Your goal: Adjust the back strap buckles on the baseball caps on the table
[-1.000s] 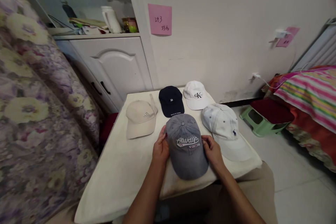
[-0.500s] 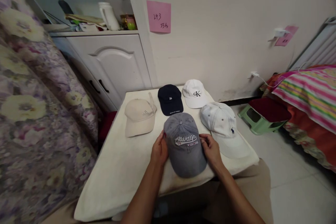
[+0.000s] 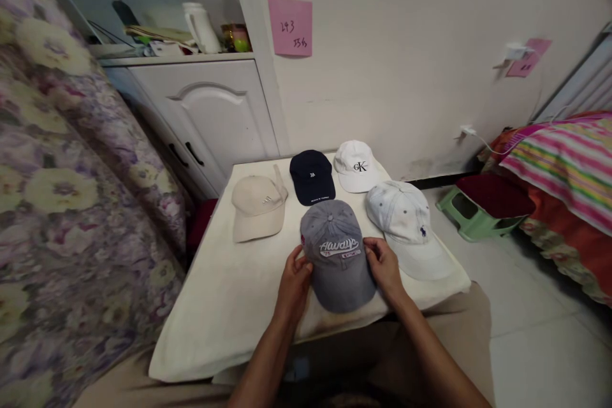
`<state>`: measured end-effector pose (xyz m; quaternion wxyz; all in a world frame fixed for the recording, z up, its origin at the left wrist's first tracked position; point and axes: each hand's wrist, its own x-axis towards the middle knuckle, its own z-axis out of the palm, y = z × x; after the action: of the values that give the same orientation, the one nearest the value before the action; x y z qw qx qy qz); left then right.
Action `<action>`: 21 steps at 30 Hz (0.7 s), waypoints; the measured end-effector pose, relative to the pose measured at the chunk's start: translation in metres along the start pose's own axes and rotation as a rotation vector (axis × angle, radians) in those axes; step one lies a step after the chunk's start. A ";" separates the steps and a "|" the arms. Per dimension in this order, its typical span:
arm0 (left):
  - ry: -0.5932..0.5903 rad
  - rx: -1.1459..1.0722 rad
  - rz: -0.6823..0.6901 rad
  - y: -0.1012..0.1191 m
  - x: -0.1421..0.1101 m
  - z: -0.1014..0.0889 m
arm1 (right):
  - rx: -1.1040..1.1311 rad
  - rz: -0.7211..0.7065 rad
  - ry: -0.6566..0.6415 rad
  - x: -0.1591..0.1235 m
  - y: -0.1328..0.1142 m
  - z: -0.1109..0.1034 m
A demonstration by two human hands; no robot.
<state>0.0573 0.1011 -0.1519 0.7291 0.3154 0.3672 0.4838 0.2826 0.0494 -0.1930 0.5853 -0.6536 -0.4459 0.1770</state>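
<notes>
A grey baseball cap [image 3: 338, 261] with "Always" lettering lies at the table's front, its brim toward me. My left hand [image 3: 295, 280] grips its left edge, thumb on the side of the cap. On the opposite side my right hand [image 3: 382, 266] pinches the right edge between thumb and fingers. Behind it sits a navy cap [image 3: 312, 177], and a white cap [image 3: 356, 166] marked "CK" is beside that one. A beige cap [image 3: 258, 207] is at the left. To the right, close to my right hand, rests a pale washed cap [image 3: 406, 226] with a small dark emblem.
The caps lie on a cream-covered table [image 3: 210, 312] against the wall. A floral curtain [image 3: 86, 217] hangs at the left, before a white cabinet [image 3: 210, 108]. On the right are a green stool [image 3: 459, 213] with a red top and a bed with a striped cover [image 3: 568, 166].
My left thumb has come round onto the side of the grey cap, and its fingers have shifted. The right hand keeps its hold. The view has tilted slightly.
</notes>
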 end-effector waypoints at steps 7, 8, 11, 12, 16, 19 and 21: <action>0.000 0.061 0.039 0.000 0.008 0.000 | -0.024 -0.018 -0.002 -0.001 -0.004 -0.001; -0.004 0.067 0.035 0.001 0.009 -0.002 | -0.027 -0.021 -0.003 -0.001 -0.004 -0.001; -0.020 0.089 0.025 0.004 0.012 -0.004 | -0.034 -0.022 -0.005 -0.001 -0.004 -0.001; -0.024 0.099 0.025 0.004 0.013 -0.005 | -0.035 -0.020 -0.004 -0.001 -0.003 0.000; -0.022 0.152 0.045 0.000 0.012 -0.007 | -0.039 -0.015 -0.003 -0.001 -0.001 0.000; -0.012 0.197 0.067 -0.003 0.012 -0.009 | -0.042 -0.017 0.001 -0.001 0.001 0.000; -0.004 0.222 0.082 -0.003 0.011 -0.010 | -0.042 -0.019 0.003 -0.001 0.002 0.000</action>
<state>0.0530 0.1109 -0.1627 0.6700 0.4098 0.4039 0.4691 0.2829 0.0485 -0.1949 0.5738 -0.6618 -0.4548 0.1610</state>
